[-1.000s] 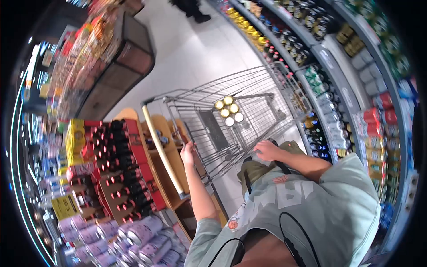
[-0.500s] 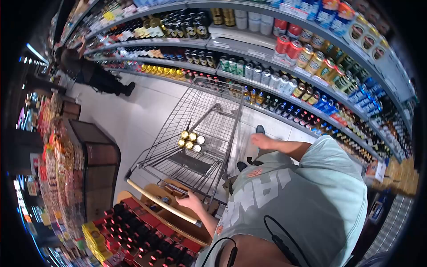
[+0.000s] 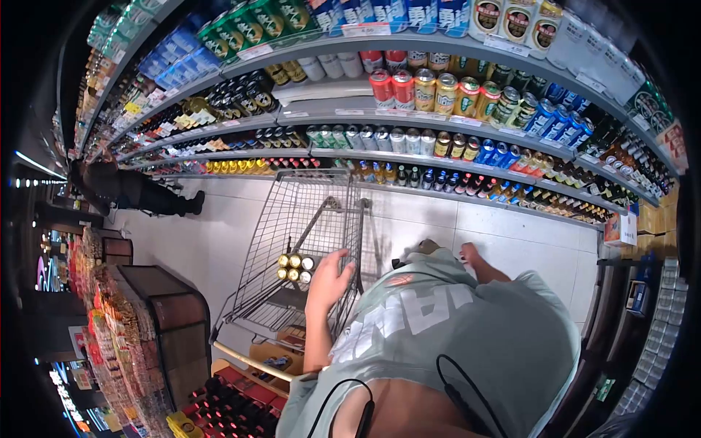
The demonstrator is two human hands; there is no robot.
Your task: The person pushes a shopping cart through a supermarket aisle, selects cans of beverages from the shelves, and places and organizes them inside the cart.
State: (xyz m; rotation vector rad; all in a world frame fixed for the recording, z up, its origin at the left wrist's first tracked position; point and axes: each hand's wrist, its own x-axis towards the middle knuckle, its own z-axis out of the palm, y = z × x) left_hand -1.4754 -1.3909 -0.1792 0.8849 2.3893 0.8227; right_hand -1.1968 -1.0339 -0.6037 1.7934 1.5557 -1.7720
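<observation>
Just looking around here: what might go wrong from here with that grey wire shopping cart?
The left hand and right hand are both off the pale yellow handle, so the cart might roll. Its front end looks close to the low shelf of dark bottles; a bump could topple some. The six gold- and white-topped cans stand away from the basket walls and might slide if it jolts.

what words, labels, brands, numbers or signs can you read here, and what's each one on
"勇": blue cans on the top shelf
Price tags on the shelf edges: too small or blurred to read surely
White letters on the shirt: folded and turned, whole word unclear
Other cans and bottles on the shelves: print too small or blurred
Six-pack in the cart: no readable text
</observation>
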